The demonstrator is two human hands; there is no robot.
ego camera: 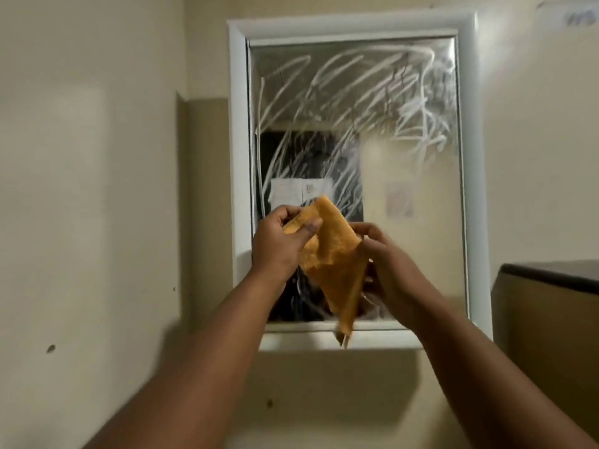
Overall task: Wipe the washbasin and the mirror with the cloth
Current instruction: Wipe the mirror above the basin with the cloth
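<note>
A white-framed mirror [353,102] hangs on the cream wall, its glass streaked with white smears across the upper half. In front of its lower part I hold an orange cloth [334,254] between both hands. My left hand [278,244] pinches the cloth's upper left fold with thumb and fingers. My right hand [385,257] grips its right edge. The cloth's lower corner hangs down over the mirror's bottom frame. The washbasin is out of view.
A dark-topped cabinet [551,273] juts in at the right edge. A beige pillar or recess [204,189] stands just left of the mirror. The wall to the left is bare apart from a few small marks.
</note>
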